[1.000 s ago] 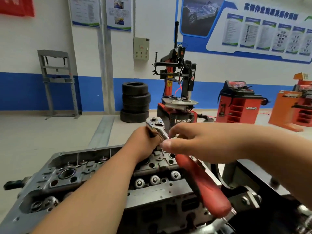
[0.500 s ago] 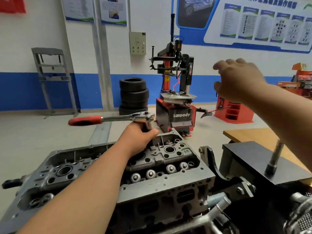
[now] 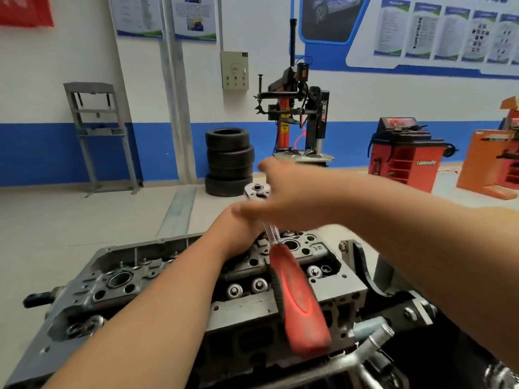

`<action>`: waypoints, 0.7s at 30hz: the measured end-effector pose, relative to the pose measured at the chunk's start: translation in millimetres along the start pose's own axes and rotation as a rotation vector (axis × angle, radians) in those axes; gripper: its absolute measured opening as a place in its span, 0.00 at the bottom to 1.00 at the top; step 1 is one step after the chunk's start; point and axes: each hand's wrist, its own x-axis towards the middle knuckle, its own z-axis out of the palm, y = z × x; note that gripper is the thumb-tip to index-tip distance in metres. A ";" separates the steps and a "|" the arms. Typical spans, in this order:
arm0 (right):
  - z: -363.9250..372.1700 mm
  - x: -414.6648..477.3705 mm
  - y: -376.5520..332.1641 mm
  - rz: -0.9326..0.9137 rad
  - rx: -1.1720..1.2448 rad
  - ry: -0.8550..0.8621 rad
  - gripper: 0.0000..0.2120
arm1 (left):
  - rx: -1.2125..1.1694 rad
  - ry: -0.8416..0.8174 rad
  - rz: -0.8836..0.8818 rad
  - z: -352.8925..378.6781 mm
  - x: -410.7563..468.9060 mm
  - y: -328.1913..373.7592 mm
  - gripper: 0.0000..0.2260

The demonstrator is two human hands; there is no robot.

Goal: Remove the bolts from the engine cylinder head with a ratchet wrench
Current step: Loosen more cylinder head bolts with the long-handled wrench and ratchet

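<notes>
A wrench point(image 3: 295, 290) with a red handle was seen near the middle of the frame. Its silver head was uppermost, and its handle was slanted down toward the lower right, across the near edge of a grey cylinder head point(image 3: 92, 273). The cylinder head was spread over the lower half of the frame and was fixed at its right end to a dark bracket point(image 3: 362, 265).

The left hand point(image 3: 236, 231) was seen at the end of a bare forearm from the lower left. It was clenched round the part of the wrench just under the silver head, above the far right portion of the cylinder head. Any bolt beneath was hidden by it.

The right hand point(image 3: 286, 197) was held in from the right edge, over the wrench's shaft and just above the left hand. It was blurred, so whether the shaft was being grasped or only touched could not be told.

Round metal caps point(image 3: 234, 290) were set in a row along the near side of the cylinder head. A stack of tyres point(image 3: 229, 161) was placed against the blue-banded wall at centre. A tyre machine point(image 3: 297, 108) was just right of it, a red cabinet point(image 3: 404, 155) further right, and a grey frame point(image 3: 98, 130) at the upper left.
</notes>
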 end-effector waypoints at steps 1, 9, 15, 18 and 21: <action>6.8 -5.3 -4.5 -0.004 -0.062 -0.077 0.38 | 0.049 -0.015 -0.003 -1.0 0.4 -0.4 0.06; -49.5 22.2 100.6 0.386 -0.750 0.232 0.29 | -0.049 0.040 -0.044 -2.3 -3.0 -1.9 0.07; -34.6 43.0 93.2 0.199 -0.493 0.492 0.22 | 0.074 0.030 -0.067 -1.8 -7.7 -1.6 0.07; -20.8 39.6 75.7 0.150 -0.196 0.331 0.18 | 0.017 0.036 -0.074 -3.2 -10.4 1.6 0.07; -18.0 33.5 59.0 0.089 0.018 0.109 0.26 | -0.021 0.036 -0.079 -2.2 -10.5 0.4 0.06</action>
